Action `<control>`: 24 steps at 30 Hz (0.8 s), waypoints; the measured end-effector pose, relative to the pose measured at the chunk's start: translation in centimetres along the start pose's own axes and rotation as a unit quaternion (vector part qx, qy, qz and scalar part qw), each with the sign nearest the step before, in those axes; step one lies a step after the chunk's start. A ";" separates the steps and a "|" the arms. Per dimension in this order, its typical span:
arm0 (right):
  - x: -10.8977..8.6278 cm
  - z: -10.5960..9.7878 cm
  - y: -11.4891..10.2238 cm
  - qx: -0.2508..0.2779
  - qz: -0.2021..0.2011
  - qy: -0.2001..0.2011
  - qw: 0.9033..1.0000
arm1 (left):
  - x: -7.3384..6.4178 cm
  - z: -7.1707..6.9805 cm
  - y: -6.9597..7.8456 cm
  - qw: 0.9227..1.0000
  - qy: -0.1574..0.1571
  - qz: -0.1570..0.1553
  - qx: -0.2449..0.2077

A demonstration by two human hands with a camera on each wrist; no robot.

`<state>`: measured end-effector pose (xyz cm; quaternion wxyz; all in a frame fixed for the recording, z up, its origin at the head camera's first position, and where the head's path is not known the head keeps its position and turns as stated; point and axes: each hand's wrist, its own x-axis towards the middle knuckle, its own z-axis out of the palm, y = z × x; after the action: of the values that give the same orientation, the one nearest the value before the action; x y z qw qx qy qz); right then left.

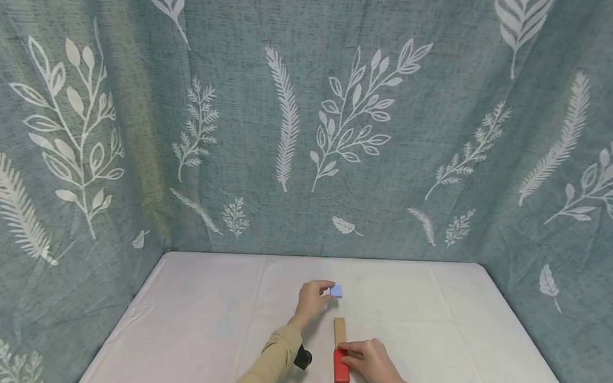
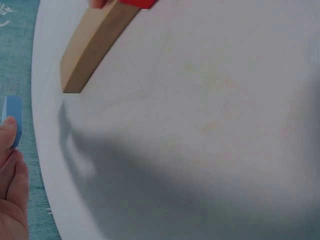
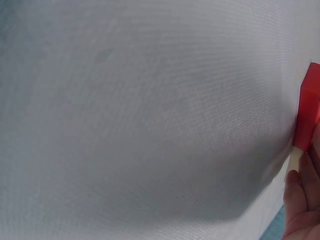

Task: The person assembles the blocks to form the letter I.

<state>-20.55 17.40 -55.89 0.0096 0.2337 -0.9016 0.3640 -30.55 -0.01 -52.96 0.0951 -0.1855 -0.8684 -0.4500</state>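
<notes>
My left hand (image 1: 311, 301) is raised over the far middle of the table, pinching a small light-blue block (image 1: 336, 291) between thumb and fingertips. The left wrist view also shows the blue block (image 2: 13, 120), upright in the fingers. Nearer to me, a red block (image 1: 341, 370) and a plain wooden block (image 1: 339, 331) lie end to end in one line. My right hand (image 1: 372, 363) holds the red block from the right side, its fingertips close to where the two blocks meet. Part of the red block (image 3: 307, 112) is hidden by fingers in the right wrist view.
A white cloth (image 1: 201, 307) covers the table. Patterned green-blue curtains (image 1: 299, 127) hang along the back and both sides. A black device (image 1: 303, 358) is on my left wrist, below the tan sleeve (image 1: 277, 358).
</notes>
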 end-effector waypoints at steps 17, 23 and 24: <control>0.0 0.0 0.1 -0.003 -0.009 0.006 1.000 | -1.0 1.4 -0.7 1.000 -0.014 -0.019 0.008; 0.0 -0.1 -0.1 -0.003 -0.008 0.007 1.000 | -1.2 1.9 -1.0 1.000 -0.005 -0.018 0.021; 0.0 -0.1 -0.1 -0.004 -0.009 0.008 1.000 | -1.3 2.0 -1.0 1.000 -0.006 -0.020 0.020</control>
<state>-20.54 17.45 -55.76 0.0212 0.2390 -0.9007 0.3623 -29.77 0.75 -55.31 0.0845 -0.1688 -0.8812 -0.4334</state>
